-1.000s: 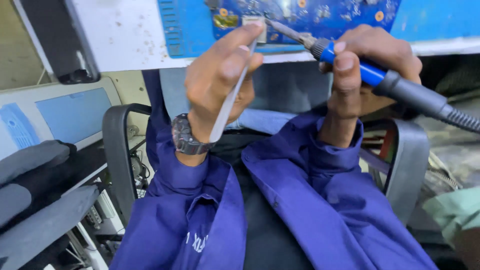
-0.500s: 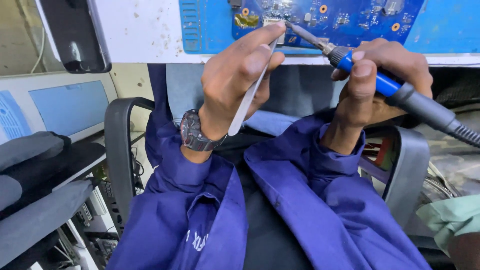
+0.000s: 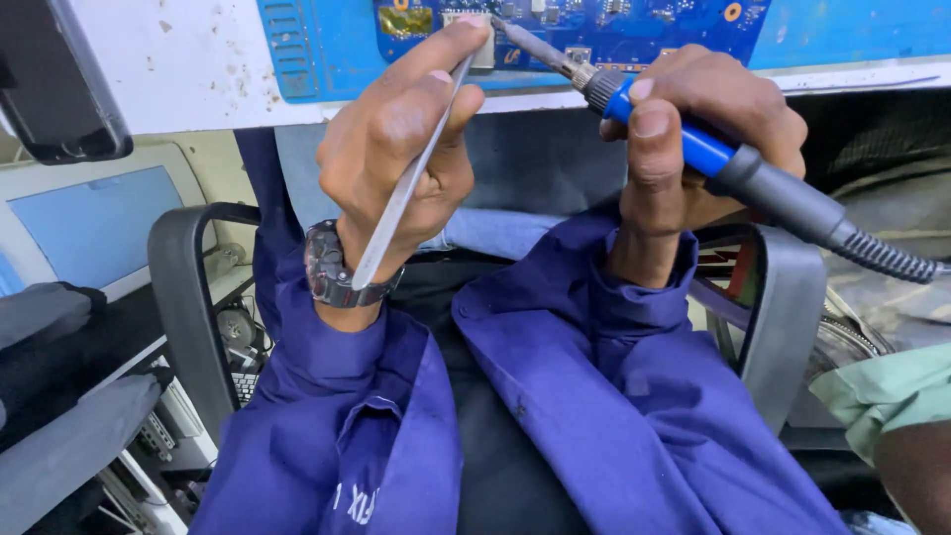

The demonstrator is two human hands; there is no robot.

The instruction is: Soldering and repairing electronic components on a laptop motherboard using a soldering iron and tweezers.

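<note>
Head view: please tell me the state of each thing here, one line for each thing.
Left hand: closed around thin metal tweezers, their tips at the board.
Right hand: gripping blue-handled soldering iron, its tip angled down at the board.
Blue circuit board: lying flat on the white bench edge.
Dark wristwatch: worn on the left wrist.

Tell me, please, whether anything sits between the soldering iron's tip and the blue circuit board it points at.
Nothing visible does. The soldering iron in the right hand reaches the circuit board with its tip free. The tweezers in the left hand meet the board just beside it, not across it.
</note>
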